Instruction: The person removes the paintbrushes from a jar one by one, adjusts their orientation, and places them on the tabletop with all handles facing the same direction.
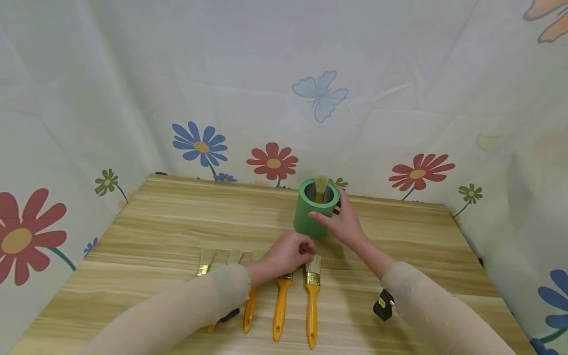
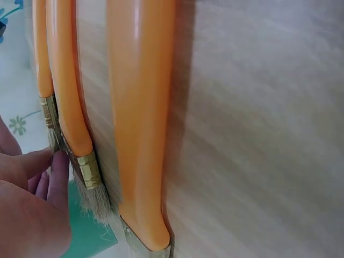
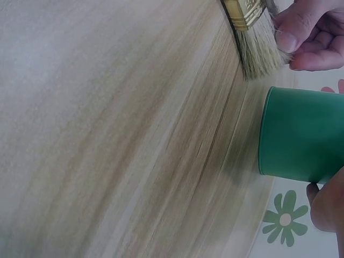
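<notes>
A green can (image 1: 306,222) stands toward the back of the table with one paintbrush (image 1: 321,185) in it, bristles up. My right hand (image 1: 343,222) grips the can from its right side, thumb across the front, fingers behind by the handle. Several paintbrushes with orange handles lie in a row, bristles pointing away from me. At the rightmost paintbrush (image 1: 312,301), my left hand (image 1: 290,251) pinches the bristle tips (image 3: 269,51) between thumb and fingers. Left of it lies another paintbrush (image 1: 280,308), its bristles hidden under that hand in the head view.
Further left are more paintbrushes, one with its bristles (image 1: 206,256) showing beyond my sleeve. The wood-grain table (image 1: 199,212) ends at a white cloth backdrop (image 1: 248,74) printed with flowers and butterflies. A small black device (image 1: 383,305) hangs at my right wrist.
</notes>
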Action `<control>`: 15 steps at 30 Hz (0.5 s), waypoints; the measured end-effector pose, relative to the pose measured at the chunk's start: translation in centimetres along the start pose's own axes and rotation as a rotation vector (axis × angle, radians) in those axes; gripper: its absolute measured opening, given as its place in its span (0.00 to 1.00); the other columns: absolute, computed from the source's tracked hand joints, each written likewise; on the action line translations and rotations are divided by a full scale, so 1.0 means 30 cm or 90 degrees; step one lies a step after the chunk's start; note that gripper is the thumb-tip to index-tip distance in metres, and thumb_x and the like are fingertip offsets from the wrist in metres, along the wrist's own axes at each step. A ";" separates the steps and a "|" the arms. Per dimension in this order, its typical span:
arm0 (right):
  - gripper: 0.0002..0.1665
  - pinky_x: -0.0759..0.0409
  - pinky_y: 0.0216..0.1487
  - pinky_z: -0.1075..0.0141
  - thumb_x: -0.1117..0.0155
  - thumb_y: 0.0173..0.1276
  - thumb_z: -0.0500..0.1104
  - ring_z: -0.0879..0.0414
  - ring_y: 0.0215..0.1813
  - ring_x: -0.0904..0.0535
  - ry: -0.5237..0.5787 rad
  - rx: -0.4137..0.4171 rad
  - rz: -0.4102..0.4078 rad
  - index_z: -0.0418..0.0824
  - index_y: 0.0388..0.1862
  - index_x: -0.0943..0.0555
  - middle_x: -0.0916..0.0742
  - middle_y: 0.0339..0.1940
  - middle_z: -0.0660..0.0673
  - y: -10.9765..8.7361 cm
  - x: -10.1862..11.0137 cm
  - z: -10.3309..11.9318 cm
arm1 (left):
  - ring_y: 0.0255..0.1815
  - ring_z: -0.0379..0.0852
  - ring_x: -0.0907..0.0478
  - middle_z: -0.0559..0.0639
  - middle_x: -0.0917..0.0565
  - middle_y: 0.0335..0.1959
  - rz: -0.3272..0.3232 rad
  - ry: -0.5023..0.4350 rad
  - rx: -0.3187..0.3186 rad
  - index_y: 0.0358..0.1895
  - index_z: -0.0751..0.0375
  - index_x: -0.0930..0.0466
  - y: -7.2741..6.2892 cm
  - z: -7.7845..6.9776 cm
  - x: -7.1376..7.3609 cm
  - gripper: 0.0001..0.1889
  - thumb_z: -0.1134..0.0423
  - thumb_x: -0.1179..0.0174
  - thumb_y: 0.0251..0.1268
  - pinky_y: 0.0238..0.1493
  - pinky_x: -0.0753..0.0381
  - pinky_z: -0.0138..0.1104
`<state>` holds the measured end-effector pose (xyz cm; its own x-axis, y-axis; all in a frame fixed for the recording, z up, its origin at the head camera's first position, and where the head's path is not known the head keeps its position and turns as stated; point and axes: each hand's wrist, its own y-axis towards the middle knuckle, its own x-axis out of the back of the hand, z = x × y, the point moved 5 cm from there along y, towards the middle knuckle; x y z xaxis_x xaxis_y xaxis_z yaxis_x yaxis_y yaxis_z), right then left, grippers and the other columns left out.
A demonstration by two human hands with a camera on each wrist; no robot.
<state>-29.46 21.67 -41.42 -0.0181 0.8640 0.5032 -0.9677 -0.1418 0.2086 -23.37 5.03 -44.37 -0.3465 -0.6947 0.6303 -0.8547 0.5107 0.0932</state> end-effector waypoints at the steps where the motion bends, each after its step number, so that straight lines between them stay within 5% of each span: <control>1: 0.62 0.25 0.75 0.44 0.17 0.66 0.52 0.43 0.77 0.28 -0.001 0.000 0.000 0.46 0.88 0.46 0.27 0.79 0.41 0.001 -0.001 0.001 | 0.36 0.35 0.16 0.47 0.10 0.35 -0.002 0.001 -0.002 0.39 0.61 0.10 0.000 0.000 0.000 0.04 0.72 0.27 0.67 0.43 0.15 0.28; 15: 0.61 0.25 0.75 0.43 0.18 0.67 0.53 0.43 0.77 0.28 0.004 -0.001 0.001 0.46 0.88 0.46 0.27 0.79 0.42 -0.003 -0.003 0.005 | 0.39 0.41 0.14 0.49 0.10 0.37 -0.022 0.004 0.010 0.42 0.64 0.11 -0.004 0.015 0.002 0.05 0.71 0.25 0.66 0.46 0.13 0.32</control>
<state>-29.35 21.53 -41.37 -0.0211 0.8671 0.4977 -0.9681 -0.1420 0.2063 -23.45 4.72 -44.70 -0.3134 -0.7086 0.6322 -0.8722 0.4780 0.1034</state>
